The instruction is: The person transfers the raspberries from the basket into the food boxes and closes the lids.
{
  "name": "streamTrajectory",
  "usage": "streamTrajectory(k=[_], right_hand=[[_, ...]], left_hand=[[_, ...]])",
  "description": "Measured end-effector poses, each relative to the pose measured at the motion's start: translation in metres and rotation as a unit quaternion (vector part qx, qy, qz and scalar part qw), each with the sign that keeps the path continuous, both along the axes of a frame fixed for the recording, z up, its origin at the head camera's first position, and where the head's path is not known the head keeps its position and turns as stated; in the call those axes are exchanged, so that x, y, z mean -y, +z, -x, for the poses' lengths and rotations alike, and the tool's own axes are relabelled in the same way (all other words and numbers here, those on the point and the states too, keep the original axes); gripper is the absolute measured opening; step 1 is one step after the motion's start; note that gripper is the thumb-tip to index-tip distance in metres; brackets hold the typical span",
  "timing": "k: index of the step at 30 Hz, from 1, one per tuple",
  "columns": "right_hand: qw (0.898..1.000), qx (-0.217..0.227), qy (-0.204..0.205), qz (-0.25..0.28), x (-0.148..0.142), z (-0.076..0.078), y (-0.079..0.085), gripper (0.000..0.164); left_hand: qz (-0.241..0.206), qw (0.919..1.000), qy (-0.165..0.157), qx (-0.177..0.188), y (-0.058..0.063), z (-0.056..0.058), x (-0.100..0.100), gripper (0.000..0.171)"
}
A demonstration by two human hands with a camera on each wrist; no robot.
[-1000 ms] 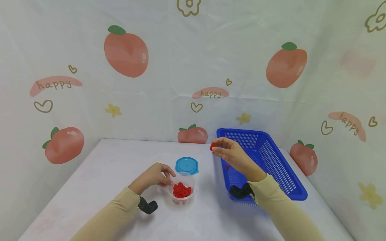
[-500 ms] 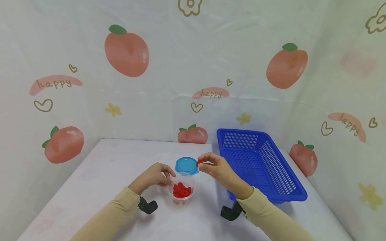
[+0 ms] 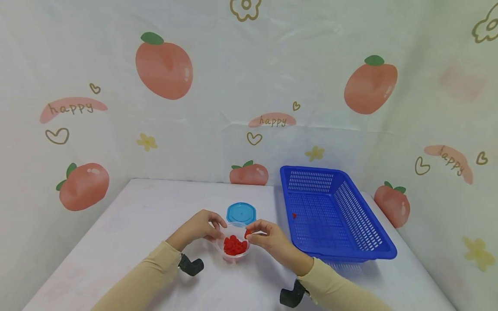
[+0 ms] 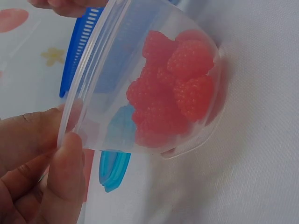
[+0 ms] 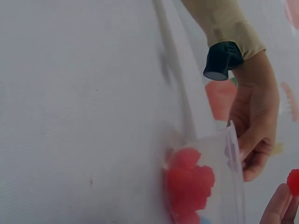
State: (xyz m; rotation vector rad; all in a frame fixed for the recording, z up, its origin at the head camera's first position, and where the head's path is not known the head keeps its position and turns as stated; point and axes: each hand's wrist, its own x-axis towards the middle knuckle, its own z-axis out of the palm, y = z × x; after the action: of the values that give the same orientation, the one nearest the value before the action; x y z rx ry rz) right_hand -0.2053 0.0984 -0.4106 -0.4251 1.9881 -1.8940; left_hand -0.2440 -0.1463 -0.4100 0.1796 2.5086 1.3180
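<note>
Several red raspberries (image 4: 161, 88) lie in the bottom of a clear plastic tub (image 3: 232, 258) on the table. My left hand (image 3: 201, 225) pinches the tub's rim at its left side, thumb and finger on either side of the edge, as the left wrist view shows. Over the tub's right rim, my right hand (image 3: 271, 242) holds one raspberry (image 5: 293, 182) between thumb and fingertips. Just behind the tub, a blue lid (image 3: 241, 212) lies flat on the table.
A large blue plastic basket (image 3: 338, 216) with slotted sides stands to the right. A small red piece (image 3: 294, 215) is in it near its left wall. A fruit-printed white cloth (image 3: 202, 142) hangs behind the white table (image 3: 128, 224).
My right hand has come from over the basket, left and nearer, to the tub, carrying the raspberry. My left hand has stayed at the tub's rim.
</note>
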Motion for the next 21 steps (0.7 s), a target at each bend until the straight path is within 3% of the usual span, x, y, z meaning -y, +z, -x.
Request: streamTrajectory(k=[11, 21], right_hand=[[0.999, -0.006, -0.03, -0.036, 0.0019, 0.0009, -0.0093, 0.036], [0.999, -0.003, -0.03, -0.037, 0.0034, 0.0018, -0.009, 0.035]], left_hand=[[0.002, 1.0, 0.006, 0.002, -0.0009, 0.0007, -0.0004, 0.022], [0.003, 1.0, 0.001, -0.001, -0.0013, 0.0008, -0.0002, 0.022]])
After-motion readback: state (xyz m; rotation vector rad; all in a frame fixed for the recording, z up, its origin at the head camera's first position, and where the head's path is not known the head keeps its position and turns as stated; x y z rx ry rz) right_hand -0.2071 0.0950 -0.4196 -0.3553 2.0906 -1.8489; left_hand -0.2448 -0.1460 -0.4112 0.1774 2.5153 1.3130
